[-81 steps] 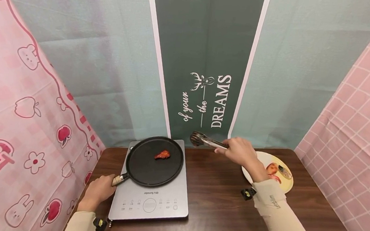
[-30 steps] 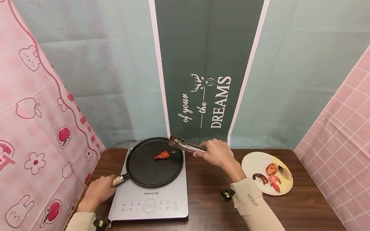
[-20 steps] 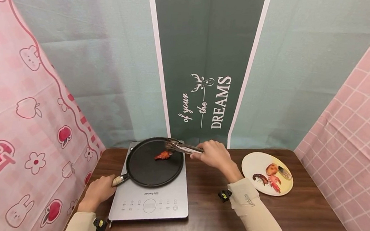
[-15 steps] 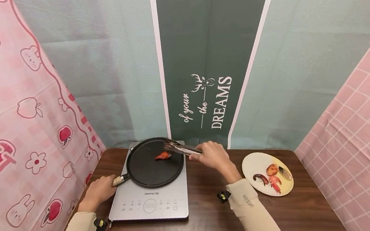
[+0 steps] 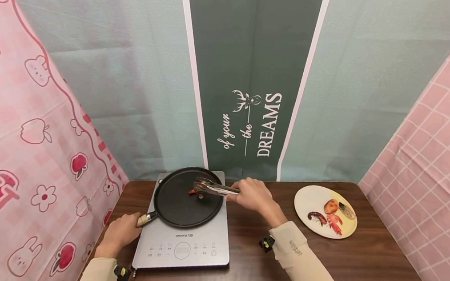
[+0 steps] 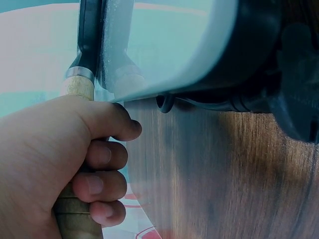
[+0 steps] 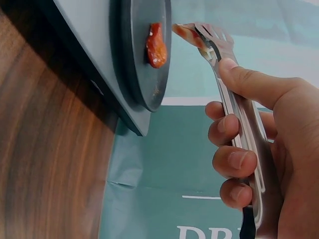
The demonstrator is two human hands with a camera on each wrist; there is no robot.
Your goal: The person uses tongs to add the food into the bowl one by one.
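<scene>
My left hand [image 5: 118, 234] grips the wooden handle [image 6: 77, 214] of a flat black frying pan [image 5: 178, 212], its fingers curled round the wood in the left wrist view. The pan sits on a silver induction cooker [image 5: 144, 254]. My right hand [image 5: 254, 194] holds metal tongs [image 5: 220, 190] over the pan. In the right wrist view, the tongs' tips pinch a red-and-cream food piece [image 7: 187, 35] whose kind I cannot tell. A reddish-brown chicken drumstick [image 7: 157, 47] lies on the pan. The tongs hide most of it in the head view.
A white-and-yellow plate [image 5: 304, 199] stands at the right, bearing a crayfish [image 5: 334, 223], a shrimp [image 5: 316, 217], a browned piece [image 5: 331, 206] and a dark speckled oval piece [image 5: 346, 210]. Cloth hangings [image 5: 253, 49] stand behind the wooden table [image 5: 254, 268] and at both sides.
My right hand has carried the tongs left from near the plate to above the pan, then lower over the drumstick. My left hand has stayed on the handle.
</scene>
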